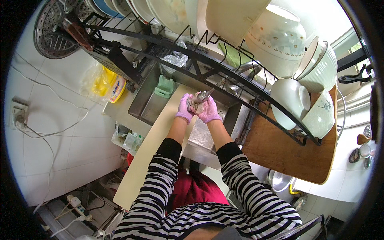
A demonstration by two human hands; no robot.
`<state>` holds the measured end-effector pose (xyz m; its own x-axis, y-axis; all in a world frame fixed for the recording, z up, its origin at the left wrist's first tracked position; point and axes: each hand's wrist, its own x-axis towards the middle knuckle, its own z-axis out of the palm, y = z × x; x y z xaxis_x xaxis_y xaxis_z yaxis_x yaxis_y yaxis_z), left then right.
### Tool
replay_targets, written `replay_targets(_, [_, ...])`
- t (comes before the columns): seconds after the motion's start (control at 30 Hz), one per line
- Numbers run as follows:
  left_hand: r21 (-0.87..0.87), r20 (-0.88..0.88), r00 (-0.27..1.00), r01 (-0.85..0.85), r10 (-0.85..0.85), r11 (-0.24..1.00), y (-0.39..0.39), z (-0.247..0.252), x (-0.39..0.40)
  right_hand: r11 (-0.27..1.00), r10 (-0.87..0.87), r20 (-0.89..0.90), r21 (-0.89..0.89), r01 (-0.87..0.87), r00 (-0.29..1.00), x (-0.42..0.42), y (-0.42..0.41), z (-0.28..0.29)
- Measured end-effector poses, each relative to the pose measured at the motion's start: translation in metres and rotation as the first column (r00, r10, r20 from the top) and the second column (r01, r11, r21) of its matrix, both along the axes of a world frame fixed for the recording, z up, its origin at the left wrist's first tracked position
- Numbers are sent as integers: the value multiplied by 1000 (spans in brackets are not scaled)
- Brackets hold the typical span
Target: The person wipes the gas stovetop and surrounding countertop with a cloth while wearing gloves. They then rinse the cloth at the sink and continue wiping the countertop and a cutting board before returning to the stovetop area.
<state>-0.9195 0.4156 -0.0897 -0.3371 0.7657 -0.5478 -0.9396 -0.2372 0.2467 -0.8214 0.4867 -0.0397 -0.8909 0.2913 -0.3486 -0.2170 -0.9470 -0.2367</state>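
Observation:
Both of my hands wear pink gloves and meet just under the metal faucet head (pixel 204 95), above the right basin of a steel sink (pixel 204 135). My left hand (pixel 185 108) and my right hand (pixel 209 110) are cupped together around a crumpled, greyish-beige wet cloth-like thing (pixel 195 105); its exact kind cannot be told. A long cream board (pixel 156 144) lies across the sink, passing beneath my left forearm. In the left basin sits a pale green plastic holder (pixel 164 87).
A black dish rack (pixel 192 54) with plates and bowls (pixel 279 39) hangs over the sink's far side. To the right lies a brown wooden board (pixel 288 153). A yellow detergent container (pixel 115 87) stands at the left, near a white cable (pixel 87 112) on the tiles.

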Motion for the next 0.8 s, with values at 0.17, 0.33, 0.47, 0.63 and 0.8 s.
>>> replay_targets(0.17, [-333,-363,898,124,-248,935,12,-10,-5,985,-173,280,37,169,944,-17,6,-57])
replay_targets(0.33, [-450,-554,778,22,-298,893,9,11,-9,810,-358,343,576,107,868,10,5,-27])
replay_targets(0.47, [-693,-670,465,-114,-579,712,3,41,-8,419,-444,634,772,-478,633,32,17,11])
replay_targets(0.63, [-714,-652,-37,-307,-757,630,-20,82,-11,-111,-682,540,590,-800,493,45,57,26])
replay_targets(0.8, [-750,-417,-283,-430,-864,502,-46,100,-25,102,-589,687,587,-803,427,40,83,35])
